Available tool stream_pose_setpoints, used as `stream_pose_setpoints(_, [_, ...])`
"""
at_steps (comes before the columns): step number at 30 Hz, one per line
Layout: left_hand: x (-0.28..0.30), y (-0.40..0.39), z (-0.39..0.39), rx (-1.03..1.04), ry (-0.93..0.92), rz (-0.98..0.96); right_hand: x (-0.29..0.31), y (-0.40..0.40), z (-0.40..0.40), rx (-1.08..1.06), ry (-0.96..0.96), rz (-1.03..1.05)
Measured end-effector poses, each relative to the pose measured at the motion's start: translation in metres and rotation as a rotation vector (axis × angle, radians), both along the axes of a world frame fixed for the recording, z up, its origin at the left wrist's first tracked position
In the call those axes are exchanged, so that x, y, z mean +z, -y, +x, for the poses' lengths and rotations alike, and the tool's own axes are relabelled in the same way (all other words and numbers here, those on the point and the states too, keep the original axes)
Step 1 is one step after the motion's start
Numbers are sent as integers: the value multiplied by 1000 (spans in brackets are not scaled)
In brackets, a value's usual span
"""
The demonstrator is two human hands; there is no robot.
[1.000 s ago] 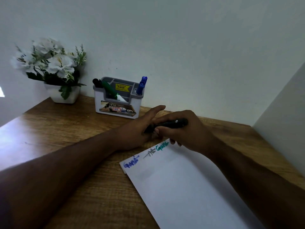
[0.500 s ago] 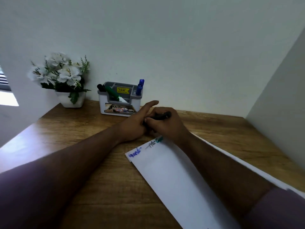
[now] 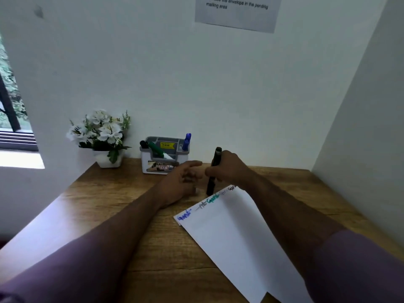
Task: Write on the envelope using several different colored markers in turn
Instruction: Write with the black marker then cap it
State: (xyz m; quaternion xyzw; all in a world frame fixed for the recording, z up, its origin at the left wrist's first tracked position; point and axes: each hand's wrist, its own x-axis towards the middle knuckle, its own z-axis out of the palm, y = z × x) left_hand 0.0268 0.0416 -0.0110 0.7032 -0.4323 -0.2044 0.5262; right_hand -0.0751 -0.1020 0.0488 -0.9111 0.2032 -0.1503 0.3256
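Note:
A white envelope [image 3: 231, 237] lies at an angle on the wooden desk [image 3: 109, 206], with blue, black and green words along its far edge. My right hand [image 3: 231, 169] grips a black marker [image 3: 214, 171] held nearly upright, its lower end just above the envelope's far edge. My left hand [image 3: 181, 182] rests on the desk beside the marker, fingers apart and holding nothing. A white and grey pen holder [image 3: 164, 158] at the back holds a green marker [image 3: 155, 148], a blue marker [image 3: 187, 142] and a black one [image 3: 143, 144].
A white pot of white flowers [image 3: 102, 136] stands at the back left next to the wall. A side wall [image 3: 360, 138] closes off the right of the desk. A printed notice [image 3: 236, 12] hangs on the back wall. A window [image 3: 11, 119] is at far left.
The black marker lay level between both hands; now my right hand holds it upright and my left hand has let go. The camera has tilted up and back.

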Motion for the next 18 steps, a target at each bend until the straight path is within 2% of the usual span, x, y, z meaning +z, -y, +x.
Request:
stream_pose_setpoints(3, [-1, 1, 2, 29, 36, -3, -6, -1, 13, -26, -31, -55])
stream_pose_setpoints(13, [-3, 4, 4, 71, 181, 3, -23, 0, 21, -40, 44, -49])
stream_pose_setpoints(18, [0, -1, -1, 177, 283, 27, -46, -5, 4, 21, -98, -159])
